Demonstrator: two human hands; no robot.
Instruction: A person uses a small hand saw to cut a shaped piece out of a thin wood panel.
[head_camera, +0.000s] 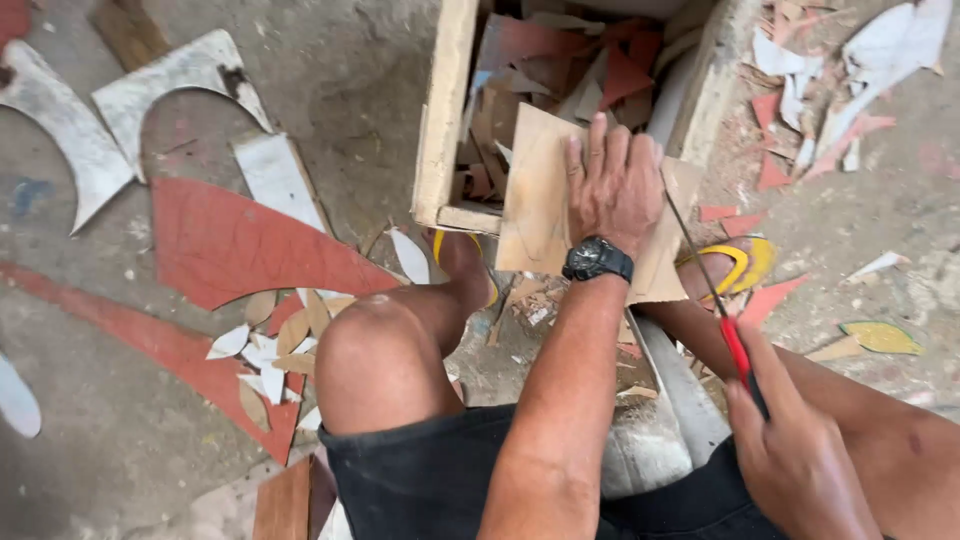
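Note:
My left hand (615, 185) presses flat on a thin plywood sheet (535, 200) that rests on the front edge of a wooden box (445, 130). A black watch (597, 260) is on that wrist. My right hand (790, 455) grips the red handle of a small saw (715, 290), whose thin blade runs up along the right edge of the plywood sheet. My bare knees are on either side, and my feet are in yellow sandals (745, 262) below the box.
The box holds several red and brown offcuts (560, 55). Large red (235, 245) and white curved cut pieces (160, 85) lie on the concrete floor at left, small leaf-shaped pieces (275, 345) near my knee, more scraps (840, 70) at upper right.

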